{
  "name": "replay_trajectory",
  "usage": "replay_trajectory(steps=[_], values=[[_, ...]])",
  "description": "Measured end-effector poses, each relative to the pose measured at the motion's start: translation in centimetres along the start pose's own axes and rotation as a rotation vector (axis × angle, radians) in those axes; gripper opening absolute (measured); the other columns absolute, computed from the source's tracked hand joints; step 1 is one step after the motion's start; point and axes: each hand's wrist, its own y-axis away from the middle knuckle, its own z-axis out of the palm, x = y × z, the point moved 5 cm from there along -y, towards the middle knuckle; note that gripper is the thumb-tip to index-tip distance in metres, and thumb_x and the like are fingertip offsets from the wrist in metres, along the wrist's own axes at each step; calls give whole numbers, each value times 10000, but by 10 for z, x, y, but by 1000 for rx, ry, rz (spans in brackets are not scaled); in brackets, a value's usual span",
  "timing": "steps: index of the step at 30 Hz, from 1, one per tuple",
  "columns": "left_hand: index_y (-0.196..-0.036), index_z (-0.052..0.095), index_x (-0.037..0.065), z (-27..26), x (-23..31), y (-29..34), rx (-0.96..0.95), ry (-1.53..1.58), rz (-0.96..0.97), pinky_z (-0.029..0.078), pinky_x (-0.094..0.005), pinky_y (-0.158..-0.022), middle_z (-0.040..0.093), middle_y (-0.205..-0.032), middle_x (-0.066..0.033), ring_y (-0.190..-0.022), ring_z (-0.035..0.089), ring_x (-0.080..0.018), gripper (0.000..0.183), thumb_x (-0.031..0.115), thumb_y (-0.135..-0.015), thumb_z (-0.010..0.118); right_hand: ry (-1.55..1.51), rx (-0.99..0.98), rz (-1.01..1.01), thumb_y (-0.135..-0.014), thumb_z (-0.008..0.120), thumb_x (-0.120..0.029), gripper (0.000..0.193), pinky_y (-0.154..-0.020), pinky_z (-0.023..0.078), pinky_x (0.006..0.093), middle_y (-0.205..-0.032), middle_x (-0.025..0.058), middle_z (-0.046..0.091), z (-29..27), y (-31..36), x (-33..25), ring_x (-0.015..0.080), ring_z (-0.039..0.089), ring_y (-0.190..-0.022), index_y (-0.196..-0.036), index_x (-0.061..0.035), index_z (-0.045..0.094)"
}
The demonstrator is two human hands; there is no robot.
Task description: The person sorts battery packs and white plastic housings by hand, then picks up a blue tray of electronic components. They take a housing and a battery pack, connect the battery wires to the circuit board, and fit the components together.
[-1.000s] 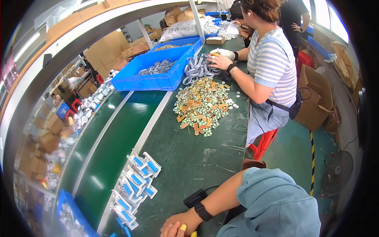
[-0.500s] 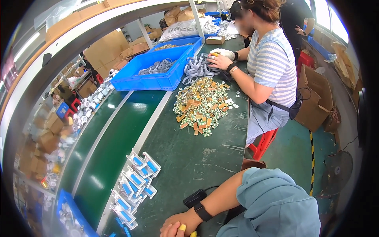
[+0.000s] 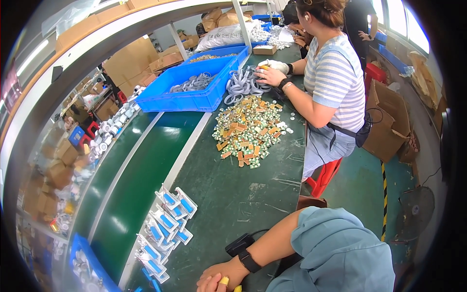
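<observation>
My right hand (image 3: 227,273) is at the lower edge, with a black strap round its wrist and a teal sleeve above. Its fingers curl inward, and the picture's edge hides whatever they hold. Yellow-covered fingertips show beside it; I cannot tell whether some belong to my left hand, which is otherwise hidden. A small black device (image 3: 239,244) with a cable lies by my wrist. To the left of the hand, several white plastic housings with blue parts (image 3: 167,221) lie in a cluster by the conveyor, some overlapping.
Small green-and-copper boards (image 3: 248,129) lie heaped farther up the dark green table (image 3: 233,194). Beyond are grey rings (image 3: 238,88) and a blue crate (image 3: 185,103) holding more. A green belt (image 3: 146,170) runs on the left. A co-worker (image 3: 331,73) handles rings at the right edge.
My right hand and the housings stay as they were. In the background, the standing person's arm has shifted slightly, and the seated co-worker's head has turned farther away.
</observation>
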Motion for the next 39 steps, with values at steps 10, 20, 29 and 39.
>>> replay_trajectory(steps=[10,20,29,39], values=[[-1446,493,72,-4,3,1,-53,-34,-3,323,-475,-1095,511,-1464,-148,-1348,465,-360,554,161,-936,688,-3,6,-38,-858,718,-251,215,-835,526,452,-978,181,659,1,-4,-6,344,616,-934,-925,-52,676],[-1433,508,67,-6,3,-2,-68,-14,-19,327,-471,-1096,526,-1448,-148,-1338,480,-359,560,161,-919,710,-21,-8,3,-860,719,-241,213,-850,528,442,-1017,183,668,-2,-5,-6,337,622,-969,-951,-51,689],[-1218,634,32,0,-2,0,84,-60,60,384,-501,-1048,639,-1259,-154,-1220,560,-357,431,278,-868,688,-71,-62,116,-891,697,-263,223,-862,528,459,-1037,172,657,0,-5,-8,337,619,-964,-1004,-71,699],[-1296,612,99,-7,-1,-11,-121,130,-85,360,-486,-1058,563,-1414,-75,-1288,530,-320,481,202,-846,744,59,-229,304,-834,682,-317,308,-854,483,460,-1040,119,637,-8,-1,-3,347,607,-1025,-1047,-98,641]])
